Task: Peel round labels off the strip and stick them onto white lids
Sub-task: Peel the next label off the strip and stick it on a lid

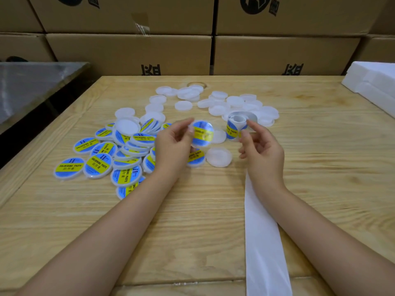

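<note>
Pinching a labelled lid (203, 133) left of the label roll (234, 127)
Gripped by left hand (173, 144); right hand (263, 150) pinches the roll; bare lid (219, 157) lies nearer, between them.

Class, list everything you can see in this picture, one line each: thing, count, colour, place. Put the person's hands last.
Labelled lids: many, white with blue-yellow labels, heaped on table's left.
Plain lids: many, white, scattered across far centre and right.
Round label: one, blue-yellow, held up at centre.
Label roll: one, grey-white, held up right of centre.
Backing strip: one, white, running to near edge.
Table: one, pale wood.
Cardboard boxes: several, brown, stacked behind.
Foam blocks: a few, white, far right.
Left hand: fingers pinch the label.
Right hand: fingers hold the roll.
</note>
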Demonstrator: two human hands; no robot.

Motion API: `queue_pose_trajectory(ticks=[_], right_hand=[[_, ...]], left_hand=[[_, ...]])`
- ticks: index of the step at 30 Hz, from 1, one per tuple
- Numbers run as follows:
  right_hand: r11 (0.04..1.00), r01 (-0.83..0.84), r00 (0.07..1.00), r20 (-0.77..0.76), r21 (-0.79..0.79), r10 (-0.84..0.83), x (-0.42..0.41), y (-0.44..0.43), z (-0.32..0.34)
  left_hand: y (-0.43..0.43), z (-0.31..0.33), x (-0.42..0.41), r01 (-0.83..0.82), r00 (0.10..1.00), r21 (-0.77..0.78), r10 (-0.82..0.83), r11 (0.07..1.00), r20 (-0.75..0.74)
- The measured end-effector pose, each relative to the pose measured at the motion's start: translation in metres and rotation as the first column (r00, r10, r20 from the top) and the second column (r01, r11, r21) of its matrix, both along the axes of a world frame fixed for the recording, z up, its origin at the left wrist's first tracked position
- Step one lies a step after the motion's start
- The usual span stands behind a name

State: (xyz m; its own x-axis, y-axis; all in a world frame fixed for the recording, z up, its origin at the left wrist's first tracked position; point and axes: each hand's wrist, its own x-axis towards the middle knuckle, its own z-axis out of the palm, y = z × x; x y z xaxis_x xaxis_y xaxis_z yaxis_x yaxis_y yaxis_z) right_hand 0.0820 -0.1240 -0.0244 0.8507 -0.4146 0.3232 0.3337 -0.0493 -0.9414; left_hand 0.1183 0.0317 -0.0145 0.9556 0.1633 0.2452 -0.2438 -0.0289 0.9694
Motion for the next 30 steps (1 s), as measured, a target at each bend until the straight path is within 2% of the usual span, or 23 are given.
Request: queue_pose_trajectory(ticks=[2,4,6,8,12,15,16,17,19,20,21,24,26,27,29,30], right_hand=[[0.995,0.100,0.995,0.020,-0.024,-0.099,0.001,-0.004,-0.001],[0.985,0.169,0.986,0.012,-0.028,-0.169,0.002,-0.009,-0.003],[0.978,0.208,0.978,-0.020,-0.002,-0.208,0.005,-0.011,-0.004],[0.974,0.221,0.974,-0.059,0.055,-0.218,0.007,-0.013,-0.004],[0.964,0.238,0.965,-0.145,0.117,-0.221,0.009,-0.016,-0.006],[0.961,0.246,0.957,-0.190,0.127,-0.220,0.011,-0.017,-0.007],[0.961,0.247,0.955,-0.200,0.126,-0.219,0.012,-0.017,-0.007],[0.961,0.247,0.954,-0.206,0.125,-0.218,0.012,-0.017,-0.007],[0.960,0.249,0.953,-0.209,0.129,-0.219,0.014,-0.018,-0.008],[0.960,0.249,0.953,-0.211,0.128,-0.219,0.014,-0.017,-0.009],[0.961,0.249,0.952,-0.215,0.122,-0.220,0.015,-0.018,-0.010],[0.966,0.248,0.942,-0.250,0.073,-0.223,0.016,-0.019,-0.010],[0.977,0.215,0.944,-0.259,0.010,-0.205,0.016,-0.022,-0.009],[0.981,0.192,0.950,-0.241,-0.043,-0.196,0.016,-0.024,-0.007],[0.957,0.136,0.969,-0.167,-0.257,-0.183,0.016,-0.027,-0.005],[0.909,0.108,0.977,-0.127,-0.403,-0.172,0.016,-0.029,-0.004]], left_hand=[[0.010,0.001,0.003,-0.228,0.968,0.178,0.202,0.957,0.151],[0.019,0.002,0.008,-0.355,0.918,0.299,0.271,0.886,0.289],[0.026,-0.001,0.013,-0.438,0.891,0.468,0.300,0.768,0.341],[0.031,-0.006,0.016,-0.476,0.879,0.599,0.354,0.644,0.319],[0.034,-0.010,0.018,-0.462,0.883,0.688,0.362,0.560,0.298],[0.032,-0.010,0.016,-0.428,0.894,0.790,0.331,0.439,0.300],[0.031,-0.007,0.013,-0.442,0.892,0.796,0.297,0.414,0.341],[0.028,-0.003,0.009,-0.472,0.882,0.771,0.216,0.427,0.420],[0.017,0.004,0.001,-0.469,0.799,0.679,-0.057,0.565,0.599],[0.009,0.007,-0.005,-0.408,0.746,0.670,-0.197,0.620,0.636],[0.001,0.009,-0.012,-0.325,0.716,0.706,-0.325,0.629,0.618],[-0.024,0.001,-0.033,-0.089,0.698,0.868,-0.591,0.489,0.405],[-0.032,-0.009,-0.040,-0.012,0.662,0.931,-0.695,0.365,0.281],[-0.034,-0.013,-0.041,0.005,0.644,0.942,-0.722,0.335,0.253],[-0.032,-0.015,-0.039,0.035,0.624,0.945,-0.746,0.325,0.233],[-0.032,-0.014,-0.039,0.049,0.617,0.945,-0.754,0.323,0.225]])
